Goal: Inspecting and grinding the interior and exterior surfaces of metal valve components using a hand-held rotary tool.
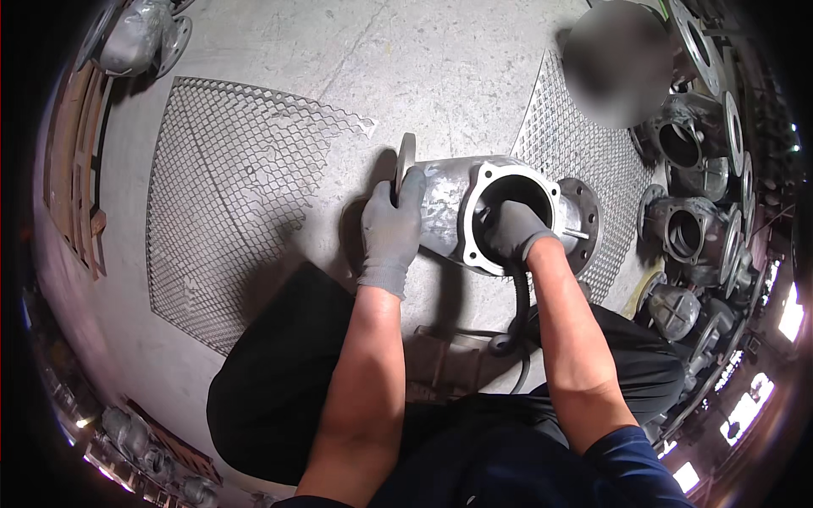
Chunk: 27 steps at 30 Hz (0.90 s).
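Observation:
A grey cast metal valve body (445,203) lies on its side in front of me, its square bolted opening facing up toward me. At its left end stands a round flange (407,151), and my left hand (394,222) in a grey glove is closed on the casting just beside it. My right hand (514,229), also gloved, reaches into the dark opening with its fingers curled. A black ribbed hose (521,309) runs down from under that hand; what the fingers hold inside is hidden. The right end carries a darker flange with bolt holes (584,222).
Expanded metal mesh sheets (229,195) lie on the concrete floor (288,38) to the left and right. Several similar castings (686,229) are stacked along the right side. Another casting (135,38) sits at the far left, near wooden pallet boards (80,161). My knees flank the work.

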Motion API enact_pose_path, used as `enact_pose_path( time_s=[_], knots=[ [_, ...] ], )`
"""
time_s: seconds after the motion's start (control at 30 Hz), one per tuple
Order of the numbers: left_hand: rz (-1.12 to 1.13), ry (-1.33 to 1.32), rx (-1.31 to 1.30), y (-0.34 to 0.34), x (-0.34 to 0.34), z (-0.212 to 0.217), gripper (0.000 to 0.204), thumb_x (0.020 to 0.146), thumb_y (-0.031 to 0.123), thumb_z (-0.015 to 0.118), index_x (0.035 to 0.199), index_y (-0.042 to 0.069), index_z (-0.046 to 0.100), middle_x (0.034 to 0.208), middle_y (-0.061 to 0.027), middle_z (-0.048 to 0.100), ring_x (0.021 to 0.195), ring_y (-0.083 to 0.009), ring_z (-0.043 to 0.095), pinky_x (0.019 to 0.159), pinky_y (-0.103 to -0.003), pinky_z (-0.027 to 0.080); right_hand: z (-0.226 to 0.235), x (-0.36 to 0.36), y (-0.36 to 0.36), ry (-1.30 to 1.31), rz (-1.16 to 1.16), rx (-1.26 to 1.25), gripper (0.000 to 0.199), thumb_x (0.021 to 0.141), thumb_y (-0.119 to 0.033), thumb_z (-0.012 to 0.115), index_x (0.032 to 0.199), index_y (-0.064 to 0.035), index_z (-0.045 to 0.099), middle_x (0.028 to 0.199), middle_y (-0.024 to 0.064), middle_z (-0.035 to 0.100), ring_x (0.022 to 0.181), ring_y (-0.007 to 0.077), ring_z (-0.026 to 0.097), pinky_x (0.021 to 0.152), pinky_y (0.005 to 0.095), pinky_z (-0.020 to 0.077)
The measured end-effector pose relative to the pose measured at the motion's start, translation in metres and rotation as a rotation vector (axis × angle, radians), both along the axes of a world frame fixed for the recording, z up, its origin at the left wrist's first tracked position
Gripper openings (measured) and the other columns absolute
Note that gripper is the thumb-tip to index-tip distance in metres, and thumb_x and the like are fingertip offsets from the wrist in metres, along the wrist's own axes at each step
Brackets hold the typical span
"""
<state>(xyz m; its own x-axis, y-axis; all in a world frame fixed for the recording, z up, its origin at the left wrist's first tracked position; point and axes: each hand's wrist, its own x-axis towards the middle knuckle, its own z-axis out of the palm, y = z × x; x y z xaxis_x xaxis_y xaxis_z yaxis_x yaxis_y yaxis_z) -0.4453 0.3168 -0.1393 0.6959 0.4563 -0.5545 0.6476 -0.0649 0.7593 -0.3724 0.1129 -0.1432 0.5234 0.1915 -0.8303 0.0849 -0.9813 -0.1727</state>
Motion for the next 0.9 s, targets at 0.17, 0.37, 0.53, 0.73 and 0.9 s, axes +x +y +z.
enact_pose_path(
  time_s=[0.17,0.37,0.53,0.73,0.9],
  knots=[
    [-0.021,-0.021,0.060,-0.001,0.000,-0.003,0.065,0.099,0.057,0.067,0.102,-0.008,0.067,0.093,-0.0281,0.070,0.089,-0.0393,0.070,0.086,-0.047,0.053,0.007,-0.001,0.003,-0.030,-0.063,0.014,0.025,0.084,-0.013,0.069,0.096,0.0057,0.080,0.098,0.0349,0.072,0.100,0.0465,0.074,0.089,0.0474,0.0603],
    [-0.015,-0.021,0.013,0.000,-0.001,-0.006,0.063,0.100,0.056,0.066,0.105,-0.008,0.068,0.096,-0.0275,0.072,0.092,-0.0390,0.070,0.088,-0.046,0.053,0.003,-0.005,0.004,-0.054,-0.067,-0.024,0.026,0.085,-0.013,0.067,0.097,0.0058,0.080,0.099,0.0350,0.072,0.102,0.0462,0.074,0.090,0.0476,0.0600],
    [0.016,-0.046,-0.032,0.000,-0.003,-0.007,0.061,0.103,0.054,0.063,0.105,-0.007,0.070,0.097,-0.0262,0.073,0.092,-0.0380,0.069,0.087,-0.045,0.053,0.002,-0.008,0.002,-0.053,-0.005,0.267,0.029,0.086,-0.016,0.063,0.098,0.0038,0.080,0.099,0.0323,0.073,0.098,0.0476,0.073,0.090,0.0487,0.0594],
    [-0.083,0.122,0.084,0.005,-0.007,-0.015,0.058,0.107,0.050,0.056,0.113,-0.005,0.072,0.108,-0.0314,0.072,0.100,-0.0453,0.067,0.092,-0.046,0.051,-0.009,-0.003,-0.005,-0.035,-0.057,0.137,0.028,0.084,-0.014,0.066,0.103,0.0025,0.079,0.101,0.0295,0.075,0.098,0.0451,0.074,0.088,0.0472,0.0597],
    [0.030,0.047,0.024,0.012,-0.013,-0.041,0.063,0.105,0.054,0.057,0.115,-0.007,0.072,0.108,-0.0304,0.073,0.100,-0.0400,0.068,0.093,-0.044,0.051,-0.008,0.003,0.002,0.124,0.038,0.203,0.026,0.084,-0.014,0.068,0.102,-0.0016,0.083,0.106,0.0268,0.077,0.103,0.0408,0.076,0.093,0.0445,0.0603]
  ],
)
